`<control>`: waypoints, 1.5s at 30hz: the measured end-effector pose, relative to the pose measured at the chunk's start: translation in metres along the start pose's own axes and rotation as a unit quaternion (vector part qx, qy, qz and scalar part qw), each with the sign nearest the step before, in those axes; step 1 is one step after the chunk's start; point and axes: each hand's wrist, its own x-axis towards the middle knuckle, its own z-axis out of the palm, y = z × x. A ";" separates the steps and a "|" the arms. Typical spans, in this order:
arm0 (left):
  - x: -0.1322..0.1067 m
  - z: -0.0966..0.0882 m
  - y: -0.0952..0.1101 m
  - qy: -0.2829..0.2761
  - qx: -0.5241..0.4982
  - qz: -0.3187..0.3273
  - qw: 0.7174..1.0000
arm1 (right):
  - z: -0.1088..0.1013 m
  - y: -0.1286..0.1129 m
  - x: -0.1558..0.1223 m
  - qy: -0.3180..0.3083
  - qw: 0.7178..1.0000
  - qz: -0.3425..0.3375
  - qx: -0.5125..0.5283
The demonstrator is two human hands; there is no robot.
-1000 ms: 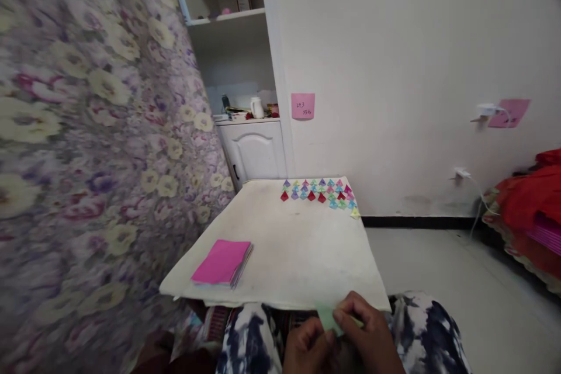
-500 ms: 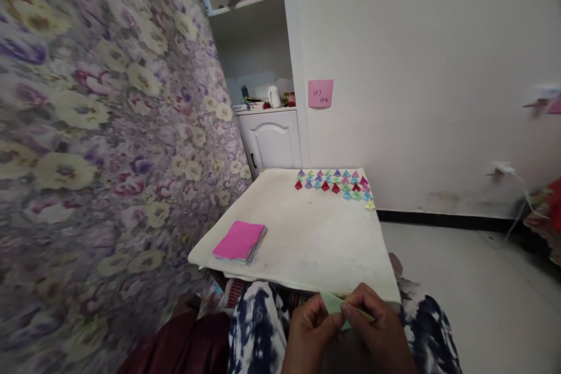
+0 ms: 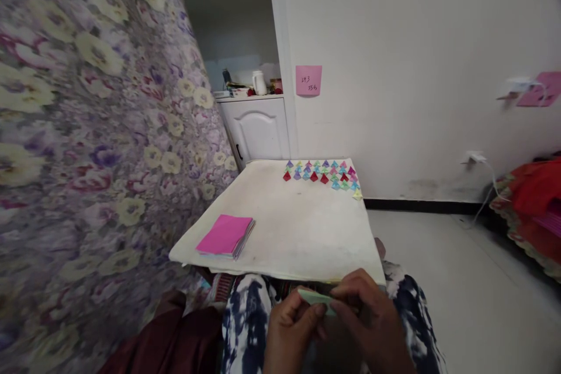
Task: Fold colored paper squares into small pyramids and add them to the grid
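Observation:
A pale green sheet of paper point(image 3: 316, 298), partly folded, is held over my lap, just off the near edge of the table. My left hand point(image 3: 291, 324) pinches its left side between thumb and fingers. On the right side, my right hand point(image 3: 366, 312) grips the same paper, its fingers curled and covering that end. Beyond the hands, on the left of the table, lies a stack of square paper with a pink sheet point(image 3: 225, 235) on top. Small folded paper pieces point(image 3: 314, 176) in many colours stand in rows at the far right of the table.
The table point(image 3: 280, 216) has a cream cover. A floral curtain point(image 3: 109, 158) hangs along the left. Behind are a white cabinet point(image 3: 258, 128) and a wall with a pink note point(image 3: 308, 80). A cable point(image 3: 493, 181) runs down at the right, near red cloth point(image 3: 530, 198).
The camera view has swung a little right and down. Both hands still hold the green paper, which now shows as a narrower folded strip.

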 end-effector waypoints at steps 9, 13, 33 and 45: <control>-0.014 -0.008 0.020 0.020 0.006 0.079 0.997 | -0.005 -0.023 -0.003 0.007 0.984 -0.136 -0.115; -0.020 -0.007 0.025 0.032 0.013 0.085 0.996 | 0.000 -0.025 -0.005 0.004 0.983 -0.142 -0.113; -0.016 -0.009 0.022 0.063 0.009 0.087 0.994 | 0.011 -0.022 -0.002 -0.020 0.989 -0.117 -0.089; -0.012 -0.007 0.021 0.054 0.012 0.080 0.995 | 0.009 -0.020 0.000 -0.027 0.989 -0.118 -0.086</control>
